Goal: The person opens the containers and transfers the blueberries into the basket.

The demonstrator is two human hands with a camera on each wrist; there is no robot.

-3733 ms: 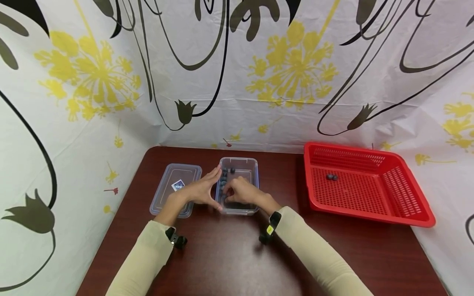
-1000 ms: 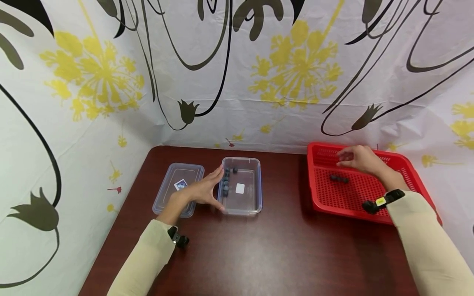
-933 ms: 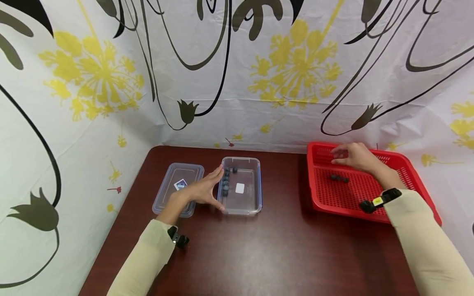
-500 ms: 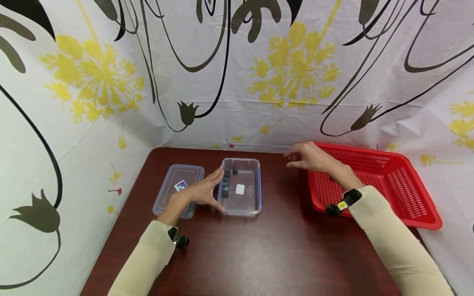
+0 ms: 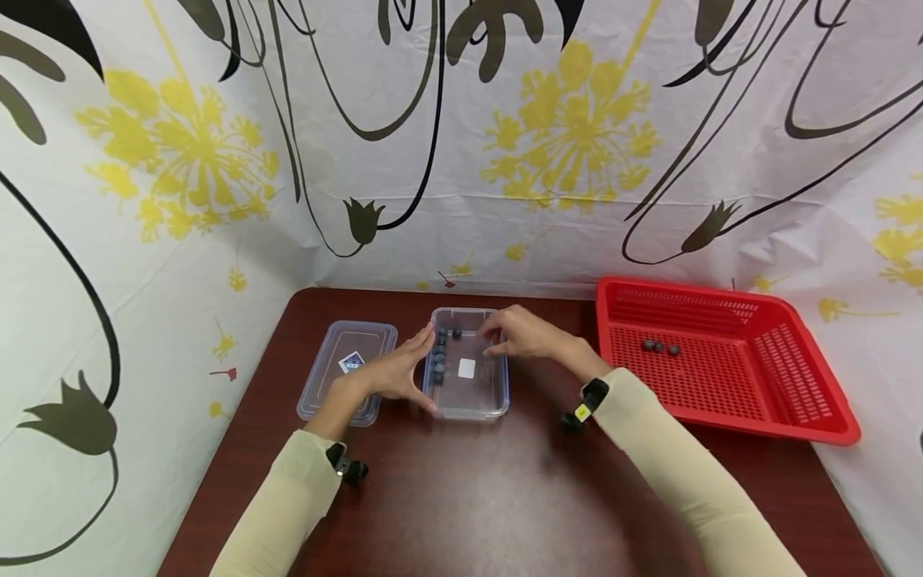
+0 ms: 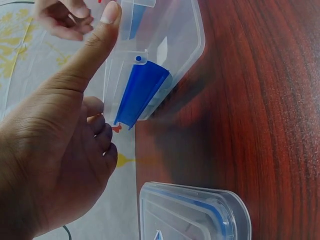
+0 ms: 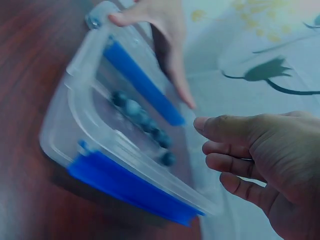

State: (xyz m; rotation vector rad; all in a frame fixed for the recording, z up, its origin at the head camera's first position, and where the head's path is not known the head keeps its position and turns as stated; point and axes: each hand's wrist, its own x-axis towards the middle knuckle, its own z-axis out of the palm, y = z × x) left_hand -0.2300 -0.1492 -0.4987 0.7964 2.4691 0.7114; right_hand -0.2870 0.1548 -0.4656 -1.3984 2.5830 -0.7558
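Head view: L hand (image 5: 392, 374), fingers spread, touches L side of box (image 5: 472, 398); R hand (image 5: 529, 335) over its R side, fingers bent, can't tell if pinching anything. Dark balls (image 5: 439, 359) in box, mostly lined along L; poss. scatter if R hand bumps box.

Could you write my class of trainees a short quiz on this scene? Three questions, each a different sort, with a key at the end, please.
1. Count: how many small dark round pieces show in the red basket?

2. True or false: the lid lies on the table, apart from the clear box and to its left in the head view.

3. Multiple choice: which of these are the fingertips of the right hand nearest to?
A. the lid
B. the clear box
C. the red basket

Key: 1. Three. 2. True. 3. B.
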